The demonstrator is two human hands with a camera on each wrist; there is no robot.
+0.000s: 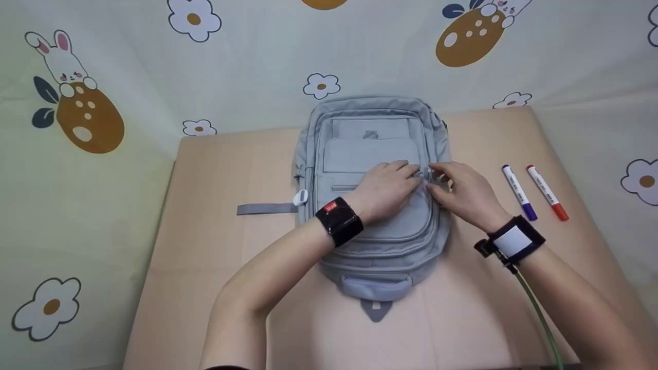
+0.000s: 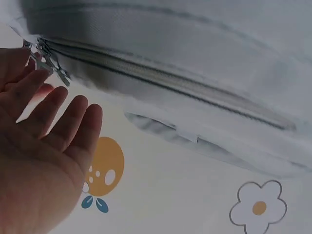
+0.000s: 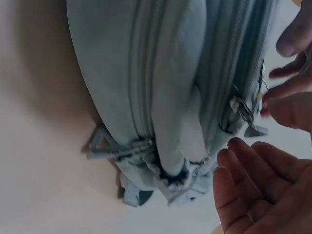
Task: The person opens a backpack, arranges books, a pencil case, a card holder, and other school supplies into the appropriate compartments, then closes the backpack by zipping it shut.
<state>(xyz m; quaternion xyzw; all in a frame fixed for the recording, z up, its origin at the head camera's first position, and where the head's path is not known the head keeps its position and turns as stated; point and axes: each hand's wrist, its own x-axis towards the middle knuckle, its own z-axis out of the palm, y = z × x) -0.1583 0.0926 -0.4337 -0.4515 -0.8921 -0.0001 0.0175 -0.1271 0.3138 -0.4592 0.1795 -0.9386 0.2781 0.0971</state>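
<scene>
A grey backpack point(image 1: 367, 156) lies front side up on the table. My left hand point(image 1: 388, 187) reaches over its front, fingertips at the zipped right edge. In the left wrist view, metal zipper pulls point(image 2: 59, 73) hang right at the left thumb and index fingertip; I cannot tell whether they pinch one. On the right side of the bag, my right hand point(image 1: 465, 195) has its thumb and fingers spread apart. A zipper pull point(image 3: 248, 119) dangles between the right thumb and fingers in the right wrist view, with a gap around it.
Right of the backpack, a blue-capped marker point(image 1: 519, 192) and a red-capped marker point(image 1: 547, 192) lie on the table point(image 1: 221, 267). A grey strap point(image 1: 267, 208) with a white buckle point(image 1: 300, 198) sticks out to the left. Patterned cloth point(image 1: 247, 67) surrounds the table's back and sides.
</scene>
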